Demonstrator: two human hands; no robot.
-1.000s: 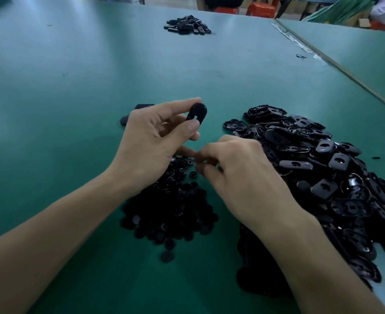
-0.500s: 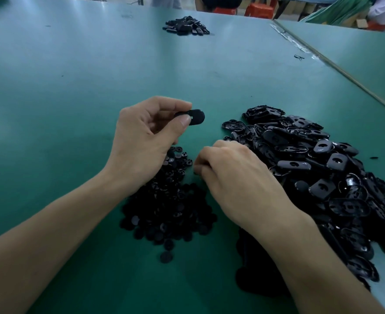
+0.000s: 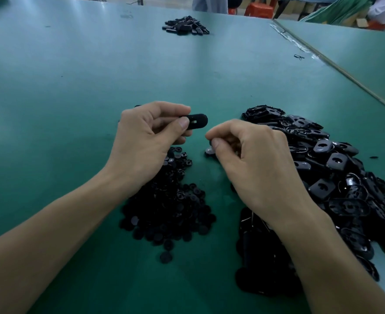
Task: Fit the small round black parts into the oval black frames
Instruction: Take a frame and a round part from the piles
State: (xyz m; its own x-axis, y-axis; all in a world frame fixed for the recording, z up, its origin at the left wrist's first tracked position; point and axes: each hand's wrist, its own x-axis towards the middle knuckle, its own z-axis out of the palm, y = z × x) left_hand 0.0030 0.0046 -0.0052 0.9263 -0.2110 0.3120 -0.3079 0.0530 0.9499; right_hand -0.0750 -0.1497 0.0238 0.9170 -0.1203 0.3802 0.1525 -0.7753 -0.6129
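Observation:
My left hand pinches an oval black frame between thumb and forefinger, held flat above the green table with its hole facing up. Just right of it, my right hand pinches a small round black part at its fingertips, a short gap below and to the right of the frame. A pile of small round black parts lies under my left wrist. A large heap of oval black frames spreads to the right of my right hand.
The green table stretches far ahead. A small pile of black parts lies at the far middle. A seam to a second table runs along the right. People and orange stools stand beyond the far edge.
My right hand has lifted off the round-part pile, pinching one round part, and moved up toward the frame. My left hand turned the frame from upright to flat.

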